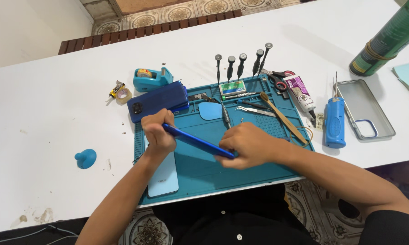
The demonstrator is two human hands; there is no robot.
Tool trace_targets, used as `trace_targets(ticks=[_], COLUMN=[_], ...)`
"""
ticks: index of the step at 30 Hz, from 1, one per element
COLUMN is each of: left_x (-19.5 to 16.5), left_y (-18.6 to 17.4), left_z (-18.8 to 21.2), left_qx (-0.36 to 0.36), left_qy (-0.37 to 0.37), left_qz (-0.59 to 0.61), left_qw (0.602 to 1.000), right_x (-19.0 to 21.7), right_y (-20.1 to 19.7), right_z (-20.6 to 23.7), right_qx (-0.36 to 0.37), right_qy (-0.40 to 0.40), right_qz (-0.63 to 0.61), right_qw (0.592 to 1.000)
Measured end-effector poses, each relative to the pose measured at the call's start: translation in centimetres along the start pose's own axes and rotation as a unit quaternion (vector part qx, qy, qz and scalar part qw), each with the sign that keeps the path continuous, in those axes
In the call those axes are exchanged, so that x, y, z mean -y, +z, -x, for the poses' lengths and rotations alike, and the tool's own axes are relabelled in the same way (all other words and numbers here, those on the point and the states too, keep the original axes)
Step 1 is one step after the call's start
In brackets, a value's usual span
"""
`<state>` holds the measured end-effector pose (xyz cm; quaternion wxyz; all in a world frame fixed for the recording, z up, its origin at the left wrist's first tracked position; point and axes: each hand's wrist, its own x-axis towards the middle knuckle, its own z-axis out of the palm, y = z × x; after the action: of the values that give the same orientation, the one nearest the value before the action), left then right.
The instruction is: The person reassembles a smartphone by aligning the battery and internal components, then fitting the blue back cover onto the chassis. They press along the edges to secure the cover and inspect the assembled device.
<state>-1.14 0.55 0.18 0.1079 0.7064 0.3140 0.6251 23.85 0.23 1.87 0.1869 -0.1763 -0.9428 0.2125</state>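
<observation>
Standing next to the bench here: the person has a slim glossy blue phone (197, 141) held edge-up over the teal silicone repair mat (240, 168), tilted so one long side faces them. The left hand (158, 132) is closed round the upper end, fingers wrapped tight, and the right hand (247, 146) pinches the lower end by the corner, thumb underneath. Looks like that two-ended hold is just to keep the thin body steady while they look along its seam.

Another dark blue phone with a camera cluster (158, 101) lies face down at the mat's top-left corner, out of the way, and a pale blue flat back panel (163, 174) sits on the mat's left strip, right under the left forearm. A row of black-handled precision screwdrivers (240, 63) stands upright behind the mat, easy to grab. Metal tweezers (255, 110) and a wooden-handled brush (284, 119) rest on the mat's right side, near the right hand. A clear phone case (364, 109) lies well apart on the white table (54, 104).
</observation>
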Motion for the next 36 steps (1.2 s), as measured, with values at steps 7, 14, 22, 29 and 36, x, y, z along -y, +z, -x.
trace_targets(ticks=[7,14,22,29,36], left_x=[0.1,-0.9,-3.4,-6.0,-6.7], left_y=[-0.9,-0.8,-0.4,0.5,2.9], left_z=[0.4,0.3,0.0,-0.6,-0.8], left_qx=[0.028,0.058,0.108,0.114,0.042], left_qy=[0.089,0.203,0.288,0.332,0.086], left_qz=[-0.083,-0.073,-0.098,-0.071,-0.043], left_qw=[0.992,0.975,0.946,0.934,0.994], right_x=[0.4,1.1,1.1,0.1,-1.9], right_y=[1.4,1.6,1.1,1.9,1.3], right_z=[0.1,0.3,0.0,-0.1,0.1], right_qx=[-0.133,-0.14,-0.065,0.012,-0.166], right_qy=[-0.106,-0.093,-0.01,0.003,0.055], right_qz=[0.195,0.168,0.001,-0.3,-0.22], right_qw=[0.966,0.971,0.998,0.954,0.96])
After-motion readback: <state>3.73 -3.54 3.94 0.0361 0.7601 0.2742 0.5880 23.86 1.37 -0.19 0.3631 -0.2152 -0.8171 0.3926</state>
